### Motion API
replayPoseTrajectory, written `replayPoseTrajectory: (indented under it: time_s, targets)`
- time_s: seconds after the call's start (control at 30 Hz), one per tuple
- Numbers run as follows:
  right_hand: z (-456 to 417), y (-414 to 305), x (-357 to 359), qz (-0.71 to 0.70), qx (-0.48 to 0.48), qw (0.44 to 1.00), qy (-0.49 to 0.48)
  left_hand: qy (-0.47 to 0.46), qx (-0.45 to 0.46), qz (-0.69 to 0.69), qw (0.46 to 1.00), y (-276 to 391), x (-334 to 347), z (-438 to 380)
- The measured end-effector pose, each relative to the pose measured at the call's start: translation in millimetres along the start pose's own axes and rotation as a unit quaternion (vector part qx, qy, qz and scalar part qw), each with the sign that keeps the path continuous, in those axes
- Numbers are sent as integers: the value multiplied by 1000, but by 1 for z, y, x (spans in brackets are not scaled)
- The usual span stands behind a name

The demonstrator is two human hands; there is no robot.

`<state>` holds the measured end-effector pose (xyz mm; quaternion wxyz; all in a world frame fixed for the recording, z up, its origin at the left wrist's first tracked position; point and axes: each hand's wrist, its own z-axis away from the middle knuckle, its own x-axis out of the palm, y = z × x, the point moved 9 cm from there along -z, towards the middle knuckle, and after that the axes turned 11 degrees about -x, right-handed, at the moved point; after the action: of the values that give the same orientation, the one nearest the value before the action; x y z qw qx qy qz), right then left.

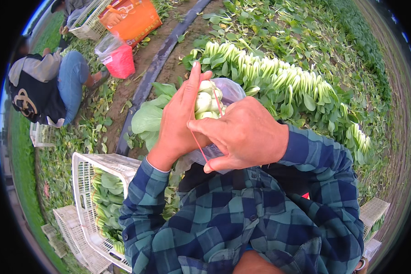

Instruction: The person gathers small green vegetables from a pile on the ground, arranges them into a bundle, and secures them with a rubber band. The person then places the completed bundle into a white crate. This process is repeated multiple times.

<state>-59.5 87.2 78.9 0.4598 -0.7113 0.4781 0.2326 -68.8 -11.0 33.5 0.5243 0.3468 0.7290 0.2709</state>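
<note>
My left hand (181, 113) is wrapped around a bunch of bok choy (205, 99), its pale stem ends facing up and its green leaves (149, 118) sticking out to the left. With thumb and fingers, my right hand (243, 133) stretches a thin red rubber band (199, 147) that runs across the stems and below my left hand. Behind the bunch, part of a clear plastic bag (231, 89) shows near my lap. Both palms are hidden from view.
Cut bok choy (277, 75) lies in a long row at the upper right. Left of me stands a white plastic crate (78, 191) holding bundled greens. A dark hose (147, 78) crosses the soil. Beyond it are a pink bag (120, 63), an orange bag (137, 22) and a crouching person (41, 85).
</note>
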Motion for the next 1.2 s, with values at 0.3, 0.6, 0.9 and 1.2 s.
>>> replayPoseTrajectory:
  time_s: [0.3,0.6,0.9,1.2]
  targets:
    - [23,7,21,280,-59,956,-67,-12,-52,81,995,-21,-2,-2]
    - [18,89,20,196,154,958,-143,-38,-69,65,995,-24,0,-4]
    - [13,121,40,-32,214,970,-112,-57,-81,270,958,-53,-6,2]
    - [14,113,35,-22,201,978,-53,-32,-77,345,935,-56,-6,7]
